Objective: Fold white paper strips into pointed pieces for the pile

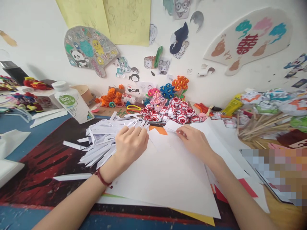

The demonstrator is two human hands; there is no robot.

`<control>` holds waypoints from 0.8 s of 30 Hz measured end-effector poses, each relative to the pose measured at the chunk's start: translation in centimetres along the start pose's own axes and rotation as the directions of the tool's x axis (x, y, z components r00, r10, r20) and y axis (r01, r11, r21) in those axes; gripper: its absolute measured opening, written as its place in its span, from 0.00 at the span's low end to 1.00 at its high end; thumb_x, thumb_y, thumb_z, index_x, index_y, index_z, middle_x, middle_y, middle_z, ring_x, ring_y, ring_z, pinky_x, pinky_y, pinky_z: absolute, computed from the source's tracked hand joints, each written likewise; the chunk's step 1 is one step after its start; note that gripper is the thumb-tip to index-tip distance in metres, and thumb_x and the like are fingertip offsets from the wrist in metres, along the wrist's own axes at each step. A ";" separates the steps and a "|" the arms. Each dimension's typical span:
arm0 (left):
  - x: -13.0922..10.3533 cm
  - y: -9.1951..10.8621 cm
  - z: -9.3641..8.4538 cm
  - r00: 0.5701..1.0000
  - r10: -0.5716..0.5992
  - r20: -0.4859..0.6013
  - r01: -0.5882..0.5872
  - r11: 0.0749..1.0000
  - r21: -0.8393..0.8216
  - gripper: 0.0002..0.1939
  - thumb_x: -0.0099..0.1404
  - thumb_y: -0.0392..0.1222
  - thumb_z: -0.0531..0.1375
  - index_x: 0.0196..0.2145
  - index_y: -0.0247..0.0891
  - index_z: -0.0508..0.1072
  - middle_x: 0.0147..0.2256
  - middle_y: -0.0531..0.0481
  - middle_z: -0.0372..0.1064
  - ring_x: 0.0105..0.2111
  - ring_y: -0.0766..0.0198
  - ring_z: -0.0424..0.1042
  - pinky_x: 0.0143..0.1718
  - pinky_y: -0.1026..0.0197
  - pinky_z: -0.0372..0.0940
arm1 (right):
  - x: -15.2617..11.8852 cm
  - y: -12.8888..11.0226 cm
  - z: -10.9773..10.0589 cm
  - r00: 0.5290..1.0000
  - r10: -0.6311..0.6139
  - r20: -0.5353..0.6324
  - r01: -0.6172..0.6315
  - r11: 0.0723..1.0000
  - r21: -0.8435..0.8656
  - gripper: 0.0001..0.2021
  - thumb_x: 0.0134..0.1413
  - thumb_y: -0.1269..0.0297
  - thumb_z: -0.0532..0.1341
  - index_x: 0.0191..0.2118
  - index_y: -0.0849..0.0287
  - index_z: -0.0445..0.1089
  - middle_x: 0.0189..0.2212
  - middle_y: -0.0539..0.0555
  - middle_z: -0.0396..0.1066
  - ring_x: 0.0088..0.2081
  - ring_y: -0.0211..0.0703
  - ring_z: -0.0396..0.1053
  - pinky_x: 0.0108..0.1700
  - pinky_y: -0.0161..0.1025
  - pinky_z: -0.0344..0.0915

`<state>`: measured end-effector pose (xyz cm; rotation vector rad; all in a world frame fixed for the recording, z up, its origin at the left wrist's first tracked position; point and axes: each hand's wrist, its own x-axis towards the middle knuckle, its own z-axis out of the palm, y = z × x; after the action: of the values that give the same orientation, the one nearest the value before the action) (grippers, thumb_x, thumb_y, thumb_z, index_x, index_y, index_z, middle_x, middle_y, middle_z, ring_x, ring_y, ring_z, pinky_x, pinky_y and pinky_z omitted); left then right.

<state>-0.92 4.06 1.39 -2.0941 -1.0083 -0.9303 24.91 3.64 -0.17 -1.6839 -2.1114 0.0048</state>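
Note:
My left hand (pixel 131 140), with a dark red cord bracelet (pixel 103 179) at its wrist, is closed in a fist over the upper left of a large white paper sheet (pixel 168 182). Its fingertips are turned away, so whatever they hold is hidden. Beside it lies a heap of folded white paper strips (pixel 98 143). At the sheet's upper right, my right hand (pixel 192 137) pinches a small piece of white paper (pixel 171 126) between thumb and fingers. An orange paper piece (pixel 158 130) shows between the two hands.
Red-and-white paper flowers (pixel 176 110) and orange flowers (pixel 110 97) line the back by the wall. A white bottle (pixel 72 101) stands at the left. Wooden sticks (pixel 263 127) lie at the right, near more white sheets (pixel 223 143). One loose strip (pixel 72 177) lies apart.

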 end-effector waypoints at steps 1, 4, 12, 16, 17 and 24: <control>-0.1 0.0 0.1 1.000 0.014 -0.001 -0.014 1.000 0.007 0.18 0.64 0.29 0.51 0.17 0.37 0.58 0.15 0.54 0.55 0.18 0.67 0.52 0.23 0.58 0.44 | -0.1 -0.5 0.2 1.000 0.012 0.026 -0.013 1.000 0.017 0.07 0.59 0.66 0.55 0.37 0.55 0.71 0.33 0.50 0.71 0.34 0.42 0.68 0.33 0.36 0.57; -0.3 0.3 0.3 0.994 0.094 0.047 -0.094 0.996 0.003 0.17 0.63 0.29 0.52 0.18 0.38 0.59 0.16 0.54 0.57 0.18 0.66 0.54 0.24 0.58 0.44 | -0.5 -2.0 0.8 0.992 0.052 0.113 -0.062 0.994 0.093 0.07 0.54 0.59 0.61 0.36 0.55 0.70 0.32 0.49 0.71 0.33 0.42 0.68 0.32 0.36 0.56; -0.9 1.4 1.2 0.849 0.224 0.478 -0.189 0.975 -0.120 0.08 0.61 0.28 0.53 0.26 0.36 0.65 0.23 0.48 0.66 0.24 0.60 0.66 0.26 0.57 0.51 | -0.8 -3.4 2.3 0.975 0.139 0.174 -0.172 0.967 0.190 0.11 0.45 0.55 0.66 0.30 0.56 0.69 0.29 0.49 0.70 0.32 0.43 0.67 0.30 0.36 0.56; -0.9 1.5 1.6 0.814 0.183 0.551 -0.138 0.983 -0.123 0.05 0.61 0.29 0.54 0.29 0.35 0.66 0.28 0.46 0.68 0.29 0.58 0.68 0.29 0.57 0.55 | -0.9 -3.3 2.6 0.974 0.134 0.180 -0.173 0.960 0.222 0.11 0.45 0.55 0.65 0.29 0.57 0.70 0.27 0.50 0.69 0.30 0.42 0.66 0.29 0.35 0.56; -0.9 1.5 1.7 0.816 0.172 0.552 -0.129 0.985 -0.116 0.05 0.62 0.29 0.54 0.30 0.35 0.65 0.29 0.46 0.68 0.29 0.58 0.69 0.29 0.58 0.56 | -0.9 -3.3 2.6 0.976 0.137 0.171 -0.173 0.960 0.221 0.12 0.44 0.54 0.66 0.30 0.57 0.70 0.28 0.50 0.69 0.30 0.42 0.67 0.29 0.36 0.56; -0.9 1.8 1.9 0.826 0.037 0.562 0.052 0.989 -0.141 0.04 0.65 0.35 0.52 0.37 0.35 0.65 0.33 0.46 0.70 0.29 0.58 0.71 0.29 0.59 0.58 | -0.9 -3.7 2.4 0.968 0.180 0.177 -0.214 0.956 0.202 0.14 0.42 0.54 0.67 0.33 0.56 0.69 0.31 0.50 0.69 0.33 0.43 0.67 0.31 0.36 0.57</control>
<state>0.80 4.29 -0.81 -2.5720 -1.2627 -0.3848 20.85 2.46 -1.67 -1.8002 -1.9561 0.4297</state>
